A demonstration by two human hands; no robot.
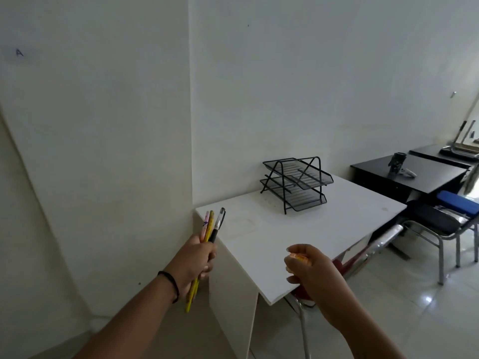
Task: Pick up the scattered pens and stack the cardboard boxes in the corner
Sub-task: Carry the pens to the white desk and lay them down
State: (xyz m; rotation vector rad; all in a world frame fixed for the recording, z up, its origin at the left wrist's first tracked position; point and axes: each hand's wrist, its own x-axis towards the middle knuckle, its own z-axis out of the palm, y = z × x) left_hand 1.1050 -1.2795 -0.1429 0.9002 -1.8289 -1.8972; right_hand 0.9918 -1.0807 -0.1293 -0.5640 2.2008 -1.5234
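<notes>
Head view: the left hand [193, 257] clamps three pens [210, 229] in a bundle at the desk's [285, 237] left corner, tips upward, likely for transfer. The right hand [308, 270], over the desk's near edge, curls round a small orange item [300, 257]. No boxes are visible.

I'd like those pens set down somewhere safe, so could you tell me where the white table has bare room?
The white table is bare from the wire paper tray forward to its near edge and right corner. The left hand holds the pens over its left corner. Only the back by the wall is occupied.
</notes>
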